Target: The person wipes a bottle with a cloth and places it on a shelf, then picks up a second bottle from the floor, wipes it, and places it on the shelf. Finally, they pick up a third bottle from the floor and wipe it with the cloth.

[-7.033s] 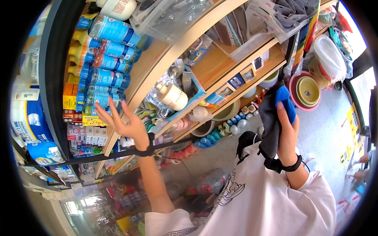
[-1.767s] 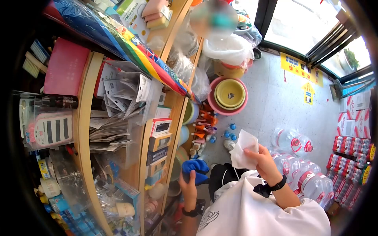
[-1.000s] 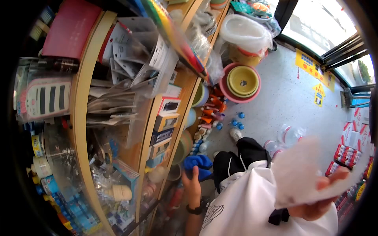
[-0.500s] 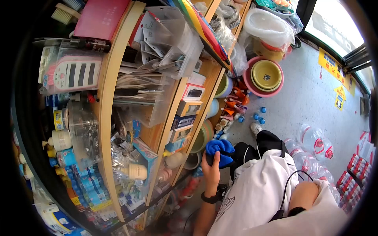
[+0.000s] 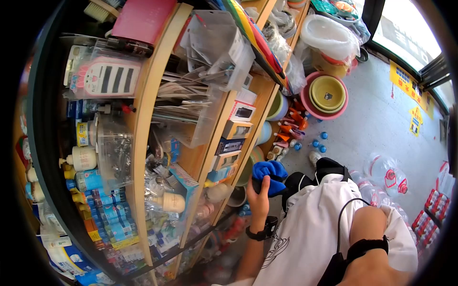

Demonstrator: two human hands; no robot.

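Observation:
My left hand (image 5: 259,202) is closed around a bunched blue cloth (image 5: 268,177), with the thumb pressed on its near side. A dark patch shows on the cloth by the thumb; its exact kind I cannot make out. A black band with a small device (image 5: 262,230) circles my left wrist. The cloth is in front of my dark trousers, next to the lower shelf edge. My right arm (image 5: 368,223) is bent, with a black strap (image 5: 366,249) around it and a cable beside it. It runs off the bottom edge, so the fingers of my right hand do not show.
Wooden shelves (image 5: 153,105) packed with clear bins, boxes and bottles stand on the left. On the floor are nested basins (image 5: 328,94), orange-topped spray bottles (image 5: 293,125), blue-capped bottles and large clear water jugs (image 5: 384,174). Red-and-white packs (image 5: 431,214) stand at the right.
The view has shifted, so the shelves appear farther right. My left hand still grips the blue cloth, now slightly higher in view. More of my right arm and its strap shows.

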